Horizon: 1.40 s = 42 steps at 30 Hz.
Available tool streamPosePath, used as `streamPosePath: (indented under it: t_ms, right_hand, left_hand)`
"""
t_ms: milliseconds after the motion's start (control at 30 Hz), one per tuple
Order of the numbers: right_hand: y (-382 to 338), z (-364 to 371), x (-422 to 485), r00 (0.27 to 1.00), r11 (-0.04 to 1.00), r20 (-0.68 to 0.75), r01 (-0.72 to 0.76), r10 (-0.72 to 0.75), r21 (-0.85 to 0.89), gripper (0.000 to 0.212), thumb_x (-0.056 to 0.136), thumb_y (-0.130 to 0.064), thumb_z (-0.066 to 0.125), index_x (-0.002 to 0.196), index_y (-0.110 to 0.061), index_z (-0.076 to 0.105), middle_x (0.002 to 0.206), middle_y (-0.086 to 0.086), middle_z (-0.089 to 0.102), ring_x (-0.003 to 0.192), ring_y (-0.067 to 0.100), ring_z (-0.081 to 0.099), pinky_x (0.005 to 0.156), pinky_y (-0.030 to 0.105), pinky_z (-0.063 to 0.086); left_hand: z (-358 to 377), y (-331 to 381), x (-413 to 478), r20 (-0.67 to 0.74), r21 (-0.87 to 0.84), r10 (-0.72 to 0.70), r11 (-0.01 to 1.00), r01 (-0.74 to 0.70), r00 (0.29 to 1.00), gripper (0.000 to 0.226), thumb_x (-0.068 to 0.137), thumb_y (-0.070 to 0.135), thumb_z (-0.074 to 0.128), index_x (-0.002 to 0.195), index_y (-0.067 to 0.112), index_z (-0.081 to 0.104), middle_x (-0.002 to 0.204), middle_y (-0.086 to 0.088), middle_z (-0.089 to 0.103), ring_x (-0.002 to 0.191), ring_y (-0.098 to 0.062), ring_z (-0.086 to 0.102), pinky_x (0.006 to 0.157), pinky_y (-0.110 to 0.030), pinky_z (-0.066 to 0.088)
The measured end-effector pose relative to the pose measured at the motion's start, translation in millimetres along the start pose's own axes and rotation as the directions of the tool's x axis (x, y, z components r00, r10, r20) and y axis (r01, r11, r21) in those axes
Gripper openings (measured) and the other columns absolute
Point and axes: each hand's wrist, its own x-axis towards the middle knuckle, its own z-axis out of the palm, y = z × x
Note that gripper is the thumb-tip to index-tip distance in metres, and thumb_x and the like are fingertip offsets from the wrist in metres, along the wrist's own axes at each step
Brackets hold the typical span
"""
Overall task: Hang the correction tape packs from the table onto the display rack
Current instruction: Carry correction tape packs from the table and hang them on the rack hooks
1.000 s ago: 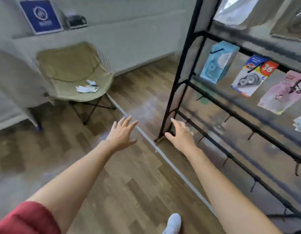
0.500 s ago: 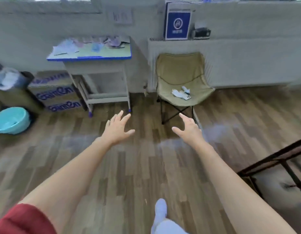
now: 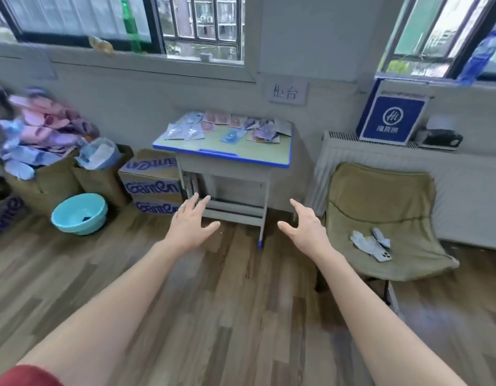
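Left hand [image 3: 189, 228] and right hand [image 3: 305, 232], fingers spread and holding nothing, extend toward the desk [image 3: 258, 153], where many correction tape packs [image 3: 227, 128] lie along its far edge, unhung; the display rack is out of view, so much hanging apparently remains.

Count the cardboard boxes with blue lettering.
3: an upper box stacked on a lower box left of the table; a third box cut off at the left edge. More may hide behind the bags.

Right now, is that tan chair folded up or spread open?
Spread open: the chair stands unfolded, its seat holding a phone.
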Motion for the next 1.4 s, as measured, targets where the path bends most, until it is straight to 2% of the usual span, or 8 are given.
streamPosePath:
  t_ms: [233, 367, 633, 867, 1033, 1133, 1267, 1400]
  right_hand:
    - [-14.7, 6.3, 129.5, 0.999, 0.999, 0.037, 0.025, -0.024, -0.022, 0.065, 0.093, -0.037, 0.054, 0.15, -0.027, 0.023, 0.151, 0.007, 0.028, 0.135, 0.028, 0.033, 0.109, 0.043, 0.028]
    - [-20.5, 11.3, 219.2, 1.0, 1.0, 0.004, 0.002, -0.002, -0.025, 0.066, 0.093, -0.037, 0.055, 0.15, -0.026, 0.023, 0.151, 0.007, 0.029, 0.135, 0.029, 0.033, 0.109, 0.044, 0.029]
    - [-35.0, 12.5, 386.9, 0.989, 0.989, -0.028, -0.145, 0.145, -0.002, 0.068, 0.093, -0.036, 0.055, 0.15, -0.025, 0.021, 0.151, 0.009, 0.027, 0.134, 0.033, 0.031, 0.107, 0.044, 0.029]
    - [-23.3, 22.1, 503.4, 0.977, 0.977, -0.013, -0.214, 0.214, -0.003, 0.068, 0.091, -0.035, 0.056, 0.149, -0.026, 0.022, 0.15, 0.011, 0.028, 0.132, 0.034, 0.033, 0.104, 0.044, 0.031]
    - [-2.6, 26.5, 594.5, 0.964, 0.964, -0.025, -0.266, 0.266, 0.014, 0.07, 0.09, -0.035, 0.059, 0.149, -0.021, 0.024, 0.147, 0.016, 0.031, 0.132, 0.036, 0.035, 0.105, 0.045, 0.033]
    - [10.4, 29.5, 645.7, 0.957, 0.956, -0.013, -0.289, 0.29, 0.043, 0.071, 0.09, -0.031, 0.059, 0.15, -0.019, 0.023, 0.149, 0.017, 0.029, 0.135, 0.034, 0.032, 0.107, 0.044, 0.031]
    - [27.3, 33.7, 706.5, 0.955, 0.955, 0.003, -0.296, 0.296, -0.017, 0.073, 0.092, -0.033, 0.057, 0.151, -0.02, 0.017, 0.152, 0.018, 0.023, 0.137, 0.036, 0.029, 0.108, 0.047, 0.031]
    - [41.7, 40.2, 750.3, 0.942, 0.937, 0.024, -0.329, 0.334, -0.119, 0.079, 0.091, -0.039, 0.057, 0.152, -0.022, 0.011, 0.157, 0.017, 0.011, 0.142, 0.038, 0.016, 0.113, 0.046, 0.018]
  left_hand:
    - [4.4, -9.3, 122.1, 0.013, -0.05, -0.027, 0.998, 0.028, 1.0, 0.071, 0.094, 0.042, 0.054, 0.152, 0.027, 0.017, 0.16, -0.002, 0.008, 0.147, -0.022, 0.007, 0.118, -0.039, 0.012]
    - [3.7, -14.7, 221.6, 0.021, -0.073, 0.018, 0.997, -0.016, 1.0, 0.072, 0.093, 0.041, 0.055, 0.152, 0.025, 0.017, 0.16, -0.004, 0.008, 0.147, -0.024, 0.008, 0.118, -0.039, 0.014]
    - [-1.1, -15.0, 409.9, 0.091, -0.088, 0.08, 0.993, -0.072, 0.993, 0.071, 0.093, 0.039, 0.056, 0.152, 0.022, 0.019, 0.16, -0.005, 0.009, 0.146, -0.021, 0.011, 0.117, -0.038, 0.016]
    - [24.6, -11.5, 522.2, 0.173, -0.067, 0.085, 0.995, -0.074, 0.981, 0.073, 0.093, 0.037, 0.056, 0.152, 0.021, 0.017, 0.16, -0.006, 0.009, 0.145, -0.025, 0.012, 0.116, -0.036, 0.016]
    - [49.3, -11.2, 599.1, 0.175, -0.08, 0.05, 0.996, -0.037, 0.983, 0.072, 0.092, 0.034, 0.06, 0.151, 0.018, 0.022, 0.158, -0.01, 0.013, 0.143, -0.026, 0.016, 0.115, -0.032, 0.012]
    - [64.2, -13.5, 640.6, 0.209, -0.032, -0.01, 0.999, 0.017, 0.978, 0.075, 0.091, 0.035, 0.061, 0.151, 0.017, 0.021, 0.158, -0.012, 0.013, 0.143, -0.03, 0.017, 0.115, -0.032, 0.013]
    - [82.8, -22.2, 678.4, 0.267, 0.082, -0.087, 0.994, 0.067, 0.96, 0.082, 0.089, 0.045, 0.06, 0.153, 0.022, 0.013, 0.16, -0.01, 0.005, 0.144, -0.033, 0.012, 0.116, -0.038, 0.014]
    - [99.3, -30.7, 698.4, 0.293, 0.182, -0.1, 0.982, 0.047, 0.951, 0.089, 0.087, 0.055, 0.058, 0.153, 0.027, 0.005, 0.16, -0.008, -0.006, 0.145, -0.035, 0.005, 0.117, -0.04, 0.01]
